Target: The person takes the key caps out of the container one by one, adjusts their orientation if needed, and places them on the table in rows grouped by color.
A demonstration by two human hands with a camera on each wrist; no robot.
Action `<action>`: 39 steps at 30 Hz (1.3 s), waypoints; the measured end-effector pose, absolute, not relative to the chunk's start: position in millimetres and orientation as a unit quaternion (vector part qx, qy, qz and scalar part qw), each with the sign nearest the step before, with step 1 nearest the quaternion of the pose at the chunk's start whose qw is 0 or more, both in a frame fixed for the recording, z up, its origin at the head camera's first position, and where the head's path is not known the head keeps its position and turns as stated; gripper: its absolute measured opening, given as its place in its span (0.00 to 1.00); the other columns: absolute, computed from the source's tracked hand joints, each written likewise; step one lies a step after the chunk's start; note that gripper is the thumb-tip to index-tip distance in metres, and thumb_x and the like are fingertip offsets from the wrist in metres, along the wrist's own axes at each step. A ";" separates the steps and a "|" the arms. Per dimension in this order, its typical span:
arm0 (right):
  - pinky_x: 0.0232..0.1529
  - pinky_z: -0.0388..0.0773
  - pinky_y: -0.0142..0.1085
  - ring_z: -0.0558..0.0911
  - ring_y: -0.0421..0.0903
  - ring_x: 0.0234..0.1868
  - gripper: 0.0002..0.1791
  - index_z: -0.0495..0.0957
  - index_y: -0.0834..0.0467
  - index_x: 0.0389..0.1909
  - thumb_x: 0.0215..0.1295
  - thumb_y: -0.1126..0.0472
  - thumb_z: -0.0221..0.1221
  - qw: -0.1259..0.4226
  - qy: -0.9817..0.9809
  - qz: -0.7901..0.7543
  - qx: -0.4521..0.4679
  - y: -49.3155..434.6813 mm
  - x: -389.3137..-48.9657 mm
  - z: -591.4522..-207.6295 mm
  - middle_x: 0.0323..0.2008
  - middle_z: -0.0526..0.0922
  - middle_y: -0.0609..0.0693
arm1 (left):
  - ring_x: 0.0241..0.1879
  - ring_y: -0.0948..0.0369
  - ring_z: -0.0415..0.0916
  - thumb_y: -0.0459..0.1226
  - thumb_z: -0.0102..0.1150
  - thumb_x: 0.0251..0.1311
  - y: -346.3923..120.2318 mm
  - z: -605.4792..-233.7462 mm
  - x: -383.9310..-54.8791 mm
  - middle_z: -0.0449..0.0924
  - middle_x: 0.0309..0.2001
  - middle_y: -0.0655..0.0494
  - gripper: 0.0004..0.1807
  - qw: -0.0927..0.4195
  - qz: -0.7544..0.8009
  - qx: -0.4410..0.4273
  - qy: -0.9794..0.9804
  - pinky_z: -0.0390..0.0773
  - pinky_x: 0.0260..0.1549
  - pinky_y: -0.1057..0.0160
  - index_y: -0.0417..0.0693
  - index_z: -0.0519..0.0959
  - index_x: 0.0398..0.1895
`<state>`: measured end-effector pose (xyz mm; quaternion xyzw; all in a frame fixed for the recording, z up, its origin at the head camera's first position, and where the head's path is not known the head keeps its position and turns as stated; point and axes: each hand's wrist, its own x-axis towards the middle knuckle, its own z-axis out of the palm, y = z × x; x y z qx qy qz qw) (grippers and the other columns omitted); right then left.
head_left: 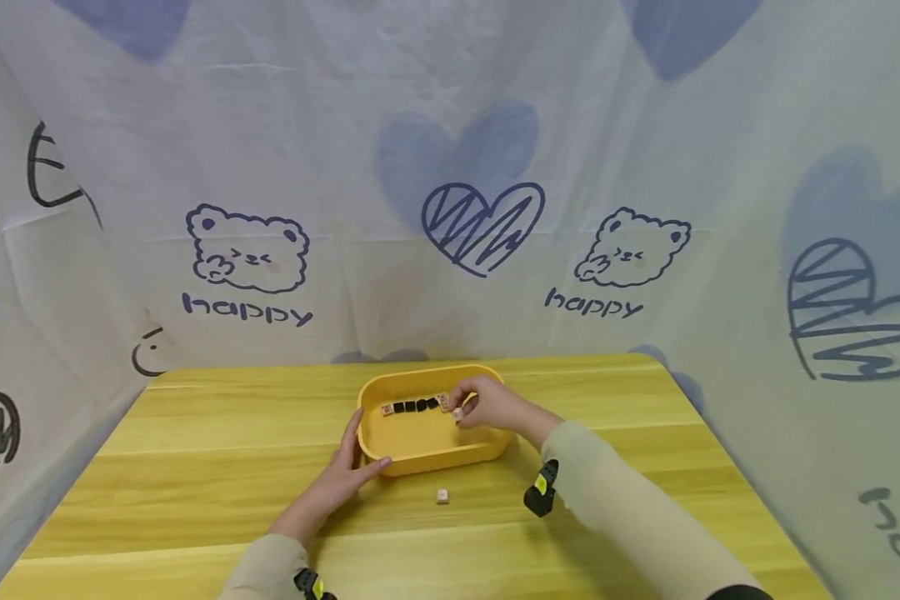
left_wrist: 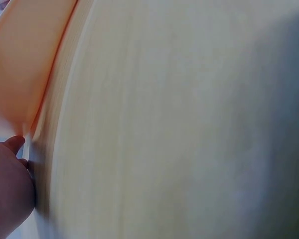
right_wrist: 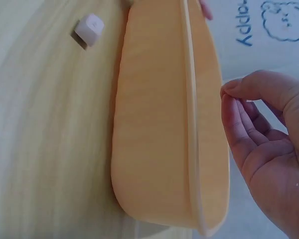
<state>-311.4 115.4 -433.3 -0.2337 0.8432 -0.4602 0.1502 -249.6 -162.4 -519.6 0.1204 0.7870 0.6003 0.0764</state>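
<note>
My right hand (head_left: 487,404) is over the right part of a yellow plastic tray (head_left: 408,463), pinching a small white keycap (head_left: 457,414) between thumb and fingertips. Inside the tray, along its far side, runs a row of small keycaps: a light one with reddish marks (head_left: 387,409) at the left, several black ones (head_left: 410,407), and another light one (head_left: 442,401) beside my right fingers. My left hand (head_left: 339,477) rests on the tray's near left corner, fingers extended along the left wall and thumb at the front rim. In the right wrist view the pinched keycap is hidden.
One pale pink-white keycap (right_wrist: 90,29) lies on the wood-grain table (head_left: 232,467), just in front of the tray. Behind and at the sides hangs a white cloth (head_left: 345,167) with blue hearts and bear drawings.
</note>
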 end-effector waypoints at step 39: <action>0.30 0.78 0.30 0.78 0.37 0.27 0.07 0.84 0.60 0.30 0.51 0.69 0.72 0.089 0.879 -0.415 -0.217 120.2 -228.1 -488.5 0.24 0.81 0.43 | 0.74 0.43 0.29 0.45 0.61 0.66 -162.9 -515.7 -254.0 0.31 0.76 0.38 0.55 0.099 0.569 0.101 0.810 0.35 0.69 0.43 0.57 0.26 0.78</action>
